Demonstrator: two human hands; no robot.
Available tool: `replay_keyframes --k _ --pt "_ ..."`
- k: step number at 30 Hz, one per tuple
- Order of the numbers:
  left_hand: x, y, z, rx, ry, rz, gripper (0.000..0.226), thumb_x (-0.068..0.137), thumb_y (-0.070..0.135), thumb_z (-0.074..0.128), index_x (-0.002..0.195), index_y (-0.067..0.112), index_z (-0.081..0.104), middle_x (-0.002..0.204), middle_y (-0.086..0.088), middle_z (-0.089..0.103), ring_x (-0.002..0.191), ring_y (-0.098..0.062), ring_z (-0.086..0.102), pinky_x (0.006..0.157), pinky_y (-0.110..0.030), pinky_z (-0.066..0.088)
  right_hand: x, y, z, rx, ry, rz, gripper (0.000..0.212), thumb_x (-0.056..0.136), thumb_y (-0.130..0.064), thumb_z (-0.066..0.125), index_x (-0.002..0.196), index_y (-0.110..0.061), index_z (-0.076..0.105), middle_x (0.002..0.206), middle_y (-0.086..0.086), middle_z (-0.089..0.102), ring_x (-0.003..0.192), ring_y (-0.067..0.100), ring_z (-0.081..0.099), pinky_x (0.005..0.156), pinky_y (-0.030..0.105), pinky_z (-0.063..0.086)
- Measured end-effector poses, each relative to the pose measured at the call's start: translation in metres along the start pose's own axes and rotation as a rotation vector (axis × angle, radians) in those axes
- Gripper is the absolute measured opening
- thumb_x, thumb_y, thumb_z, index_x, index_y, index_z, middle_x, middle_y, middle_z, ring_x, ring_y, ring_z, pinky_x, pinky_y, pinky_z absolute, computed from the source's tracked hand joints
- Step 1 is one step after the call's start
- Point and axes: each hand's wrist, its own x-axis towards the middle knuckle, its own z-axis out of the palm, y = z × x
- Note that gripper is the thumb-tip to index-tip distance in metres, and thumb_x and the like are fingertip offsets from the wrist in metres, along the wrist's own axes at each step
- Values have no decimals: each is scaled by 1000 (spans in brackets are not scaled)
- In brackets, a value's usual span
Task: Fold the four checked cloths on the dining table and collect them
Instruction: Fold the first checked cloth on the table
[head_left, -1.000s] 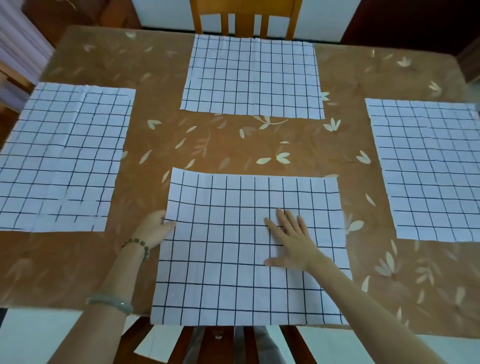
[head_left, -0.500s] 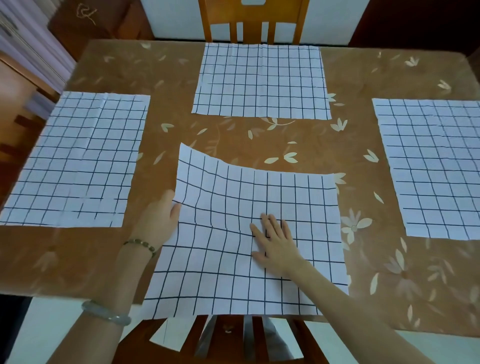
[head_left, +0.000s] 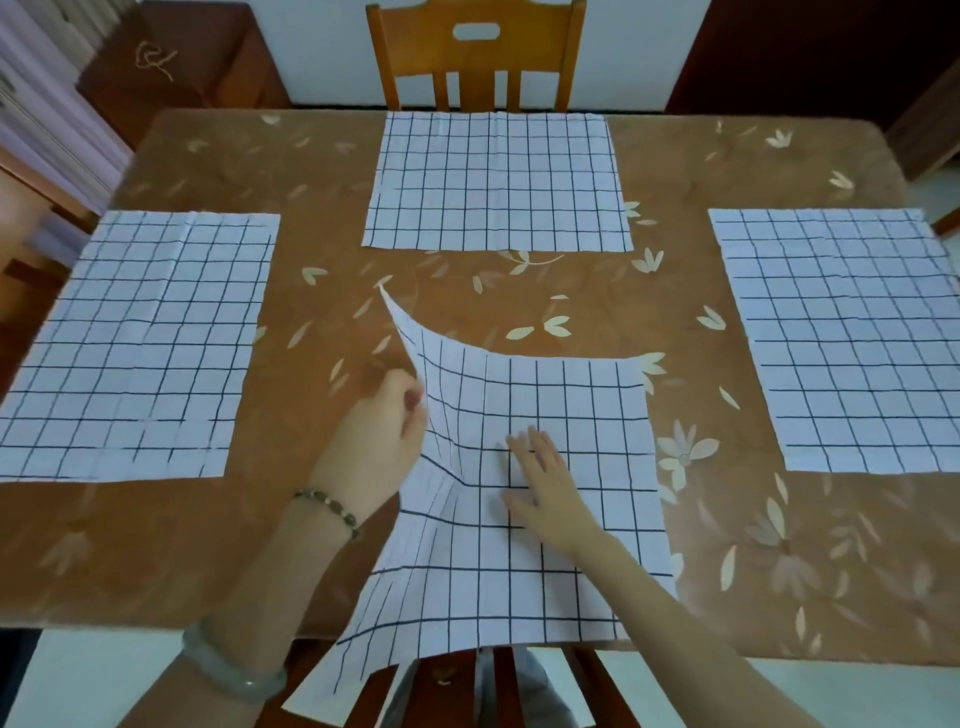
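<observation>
Higher now, near cloth (head_left: 550, 582) edge in left hand (head_left: 375, 441), right hand (head_left: 546, 489) atop.

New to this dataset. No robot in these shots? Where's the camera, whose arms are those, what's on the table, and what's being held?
No machine here: a person works with bare hands. All pictures come from one wide-angle camera worn on the head, looking forward and down, so the arms enter from below. On the brown table lie four white checked cloths. The left cloth, the far cloth by the chair and the right cloth lie flat. The near cloth overhangs the table's near edge. The left hand pinches its left edge, lifting the far-left corner off the table. The right hand lies flat on the cloth's middle, fingers straight, holding nothing.
</observation>
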Motion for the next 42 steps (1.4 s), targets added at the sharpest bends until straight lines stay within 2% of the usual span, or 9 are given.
replay_keyframes --k 4,7,10,16,19,24,29,35,42 --pt "6 54 29 -22 -31 82 22 98 22 44 119 20 41 62 5 50 50 -14 48 42 -24 30 -8 -7 -44 444 198 152 31 97 -19 50 128 -20 56 137 -4 50 132 11 40 100 11 34" --pt "14 90 63 28 -105 71 21 98 18 41 119 15 39 76 0 57 66 -22 55 51 -29 37 -8 -17 -76 877 317 241 18 95 -17 54 104 -11 69 105 2 69 106 17 63 85 19 48" --pt "24 107 101 20 -157 29 21 96 14 41 117 12 40 96 -10 65 87 -31 63 68 -37 50 -8 -19 -96 1107 290 275 27 95 -27 54 94 -5 69 82 4 70 78 15 67 63 20 51" --pt "31 110 143 -171 -330 107 42 94 27 48 133 16 38 104 -5 63 92 -23 61 74 -32 48 3 14 -98 1008 432 472 15 83 -19 66 78 -6 72 76 11 67 75 23 61 66 32 43" --pt "33 85 145 -248 -370 176 43 95 38 50 134 22 44 106 4 57 97 -15 57 88 -34 48 12 41 -98 880 470 546 9 80 -11 68 78 -2 70 69 3 59 70 18 54 64 27 40" --pt "55 2 148 150 -143 273 54 99 41 37 146 16 32 152 2 31 141 -16 25 115 -32 20 12 67 -97 508 521 575 45 79 -8 59 48 -21 28 47 -9 22 53 13 22 51 26 17" --pt "67 -34 164 470 -225 330 83 87 68 -8 151 17 2 159 2 0 147 -16 -3 117 -38 -3 16 80 -89 329 504 649 14 80 -13 55 67 -6 55 56 -3 46 54 14 39 49 26 29" --pt "73 -41 179 518 -231 325 80 84 69 -9 146 19 -13 156 2 -11 142 -14 -16 115 -40 -8 19 83 -90 327 503 673 15 79 -11 59 93 -6 60 85 5 64 82 24 58 69 31 44" --pt "77 -52 185 520 -195 336 85 84 71 -12 148 15 -4 158 -2 0 144 -15 -4 117 -42 -2 17 82 -89 368 553 636 21 78 -7 60 97 -12 54 79 -5 53 83 22 56 71 32 45"
